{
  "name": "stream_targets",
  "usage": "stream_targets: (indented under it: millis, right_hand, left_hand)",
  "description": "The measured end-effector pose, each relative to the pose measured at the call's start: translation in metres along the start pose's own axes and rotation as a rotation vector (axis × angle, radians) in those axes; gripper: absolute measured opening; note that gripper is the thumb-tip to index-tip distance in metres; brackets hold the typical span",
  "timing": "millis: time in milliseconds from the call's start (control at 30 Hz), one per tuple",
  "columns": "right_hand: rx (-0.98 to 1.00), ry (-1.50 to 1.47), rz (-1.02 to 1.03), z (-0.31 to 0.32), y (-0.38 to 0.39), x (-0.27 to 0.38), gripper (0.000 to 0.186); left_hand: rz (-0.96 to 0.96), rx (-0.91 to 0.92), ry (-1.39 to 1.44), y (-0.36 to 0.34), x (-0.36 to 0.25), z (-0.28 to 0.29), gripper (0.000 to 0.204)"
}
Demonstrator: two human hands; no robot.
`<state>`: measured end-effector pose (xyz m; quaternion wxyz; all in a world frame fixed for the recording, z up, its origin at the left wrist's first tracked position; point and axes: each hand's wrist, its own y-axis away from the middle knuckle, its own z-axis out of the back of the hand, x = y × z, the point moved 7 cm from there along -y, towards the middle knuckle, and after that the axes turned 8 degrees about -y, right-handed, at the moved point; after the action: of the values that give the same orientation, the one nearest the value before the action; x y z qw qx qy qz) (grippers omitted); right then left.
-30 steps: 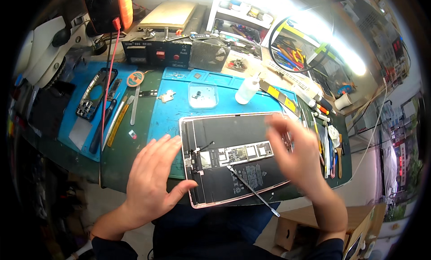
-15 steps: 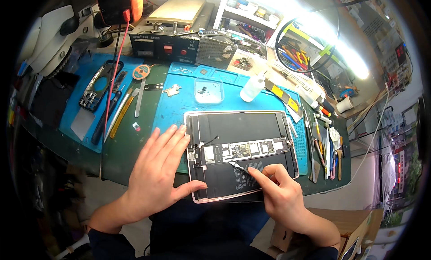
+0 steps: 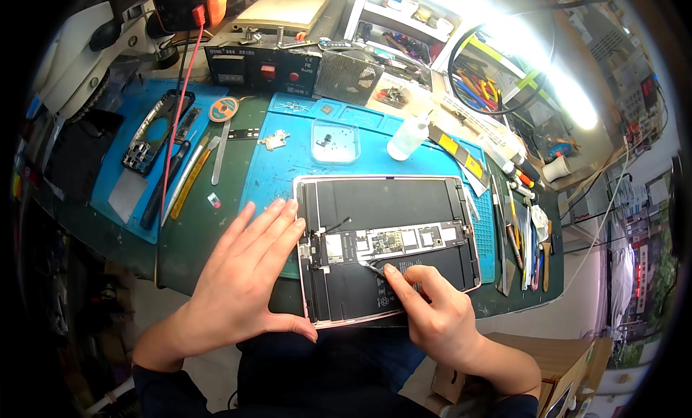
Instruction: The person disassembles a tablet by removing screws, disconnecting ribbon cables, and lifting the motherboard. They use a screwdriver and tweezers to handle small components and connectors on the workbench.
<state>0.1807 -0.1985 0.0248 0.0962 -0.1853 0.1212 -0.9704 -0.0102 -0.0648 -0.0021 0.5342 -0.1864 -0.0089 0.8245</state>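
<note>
An opened tablet (image 3: 386, 248), its screen removed, lies at the centre of the frame on a blue work mat (image 3: 277, 169) on the desk, showing black battery cells and a narrow logic board (image 3: 393, 241) across its middle. The left hand (image 3: 241, 274) lies flat with fingers spread, palm on the desk and fingertips against the tablet's left edge, gripping nothing. The right hand (image 3: 432, 313) has its grip pinched together on thin metal tweezers (image 3: 375, 266), their tips just below the logic board. The tablet looks thin, light and stiff, but its bare board, cables and soft battery cells seem fragile, so it is best steadied by the metal frame edge. A clear parts dish (image 3: 336, 140) and a white squeeze bottle (image 3: 408, 137) stand above it.
</note>
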Motion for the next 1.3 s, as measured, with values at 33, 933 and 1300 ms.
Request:
stream_targets:
  millis: [33, 933, 1300]
  right_hand:
    - [-0.005, 0.005, 0.011, 0.0, 0.0, 0.001, 0.055]
    - [-0.065, 0.092, -0.073, -0.007, 0.002, 0.011, 0.053]
    - [-0.137, 0.22, -0.075, -0.019, -0.002, 0.026, 0.056]
  left_hand:
    - [-0.001, -0.002, -0.003, 0.0, 0.0, -0.001, 0.135]
    - [-0.01, -0.051, -0.075, 0.0, -0.002, 0.002, 0.127]
    - [-0.016, -0.044, -0.091, 0.0, -0.003, 0.001, 0.126]
